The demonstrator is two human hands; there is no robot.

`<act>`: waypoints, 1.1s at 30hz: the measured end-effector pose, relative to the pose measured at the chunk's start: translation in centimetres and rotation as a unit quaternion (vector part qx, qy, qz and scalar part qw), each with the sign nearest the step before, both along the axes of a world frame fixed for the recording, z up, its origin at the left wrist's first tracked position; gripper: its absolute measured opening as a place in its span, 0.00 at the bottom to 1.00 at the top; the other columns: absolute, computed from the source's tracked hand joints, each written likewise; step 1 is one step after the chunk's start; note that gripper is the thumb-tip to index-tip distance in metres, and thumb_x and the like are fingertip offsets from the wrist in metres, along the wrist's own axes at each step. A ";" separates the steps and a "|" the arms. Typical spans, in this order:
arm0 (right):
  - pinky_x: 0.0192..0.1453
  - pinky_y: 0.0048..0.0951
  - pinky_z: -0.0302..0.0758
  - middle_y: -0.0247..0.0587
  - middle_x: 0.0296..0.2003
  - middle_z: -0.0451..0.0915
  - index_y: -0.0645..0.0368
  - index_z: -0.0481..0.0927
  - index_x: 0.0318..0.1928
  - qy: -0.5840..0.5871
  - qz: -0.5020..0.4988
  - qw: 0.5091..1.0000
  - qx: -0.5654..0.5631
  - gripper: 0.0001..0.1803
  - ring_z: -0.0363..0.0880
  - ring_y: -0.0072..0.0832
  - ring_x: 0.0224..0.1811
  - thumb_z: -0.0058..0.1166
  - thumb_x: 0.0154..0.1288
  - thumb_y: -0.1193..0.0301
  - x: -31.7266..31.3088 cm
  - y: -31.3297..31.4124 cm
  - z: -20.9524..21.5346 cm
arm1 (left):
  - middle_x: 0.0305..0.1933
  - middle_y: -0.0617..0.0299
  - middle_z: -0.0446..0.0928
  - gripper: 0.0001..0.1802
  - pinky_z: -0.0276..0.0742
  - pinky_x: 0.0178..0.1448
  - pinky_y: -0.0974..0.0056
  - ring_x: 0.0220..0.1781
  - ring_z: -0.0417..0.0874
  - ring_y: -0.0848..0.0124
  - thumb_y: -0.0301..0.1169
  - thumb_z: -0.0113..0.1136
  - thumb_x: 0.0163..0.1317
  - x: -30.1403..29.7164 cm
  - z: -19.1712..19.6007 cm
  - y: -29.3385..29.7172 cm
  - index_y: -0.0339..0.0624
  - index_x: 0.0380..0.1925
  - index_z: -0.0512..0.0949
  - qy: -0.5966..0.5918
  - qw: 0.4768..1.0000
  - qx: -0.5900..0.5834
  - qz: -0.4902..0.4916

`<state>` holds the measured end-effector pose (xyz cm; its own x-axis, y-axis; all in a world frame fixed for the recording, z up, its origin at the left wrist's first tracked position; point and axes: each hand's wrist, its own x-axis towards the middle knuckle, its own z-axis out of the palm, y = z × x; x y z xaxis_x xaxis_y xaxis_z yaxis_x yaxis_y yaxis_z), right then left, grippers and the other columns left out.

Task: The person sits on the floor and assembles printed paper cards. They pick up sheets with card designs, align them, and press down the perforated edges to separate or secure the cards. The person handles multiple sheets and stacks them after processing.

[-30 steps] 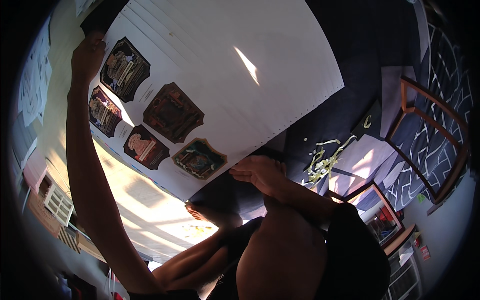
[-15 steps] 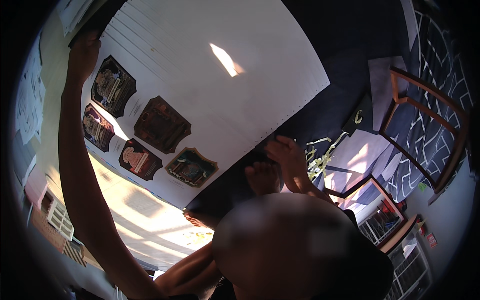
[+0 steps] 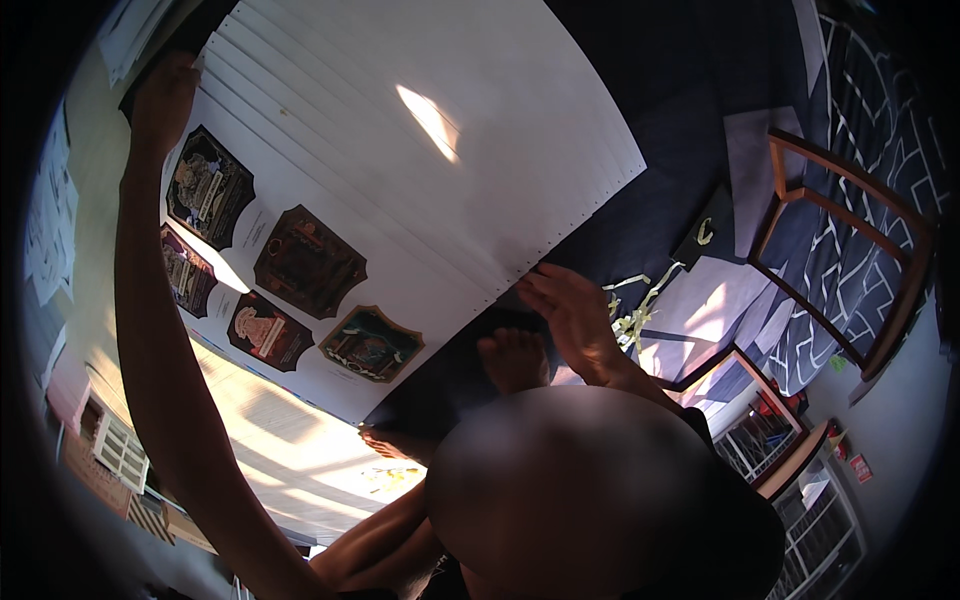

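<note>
A large white sheet printed with several dark, plaque-shaped designs lies across the upper left and middle. Long parallel creases or lines run over its surface, and a row of small marks follows its right edge. At the far left corner, my left hand is closed on the sheet's edge, its fingertips partly hidden. My right hand is at the edge nearest me, fingers stretched out and fingertips by the sheet; contact is hard to tell.
Dark cloth spreads under and beyond the sheet. Bare feet are near its front edge. Yellowish strips lie right of my right hand. A wooden frame stands at the right. A blurred round shape covers the lower middle.
The sheet's printed end has shifted slightly left and toward me, along with my left hand. The lines on the sheet show farther across it. My right hand's fingers have straightened along the edge.
</note>
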<state>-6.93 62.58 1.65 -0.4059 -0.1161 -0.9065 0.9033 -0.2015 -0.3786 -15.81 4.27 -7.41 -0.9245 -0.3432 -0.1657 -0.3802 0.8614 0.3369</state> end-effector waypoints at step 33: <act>0.72 0.50 0.71 0.66 0.57 0.76 0.75 0.67 0.62 0.116 -0.055 0.990 0.055 0.23 0.77 0.54 0.62 0.50 0.74 0.70 -8.5 5.7 -1.6 | 0.63 0.54 0.77 0.28 0.67 0.70 0.63 0.64 0.77 0.65 0.32 0.50 0.69 -11.3 -4.8 0.8 0.41 0.69 0.70 0.079 0.978 0.186 -0.057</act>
<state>-15.42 68.28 0.05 -0.6092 0.0357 -0.7922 0.7642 -0.2402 -0.5985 -27.06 5.10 -12.18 -0.9773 -0.1801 -0.1113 -0.2069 0.7017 0.6818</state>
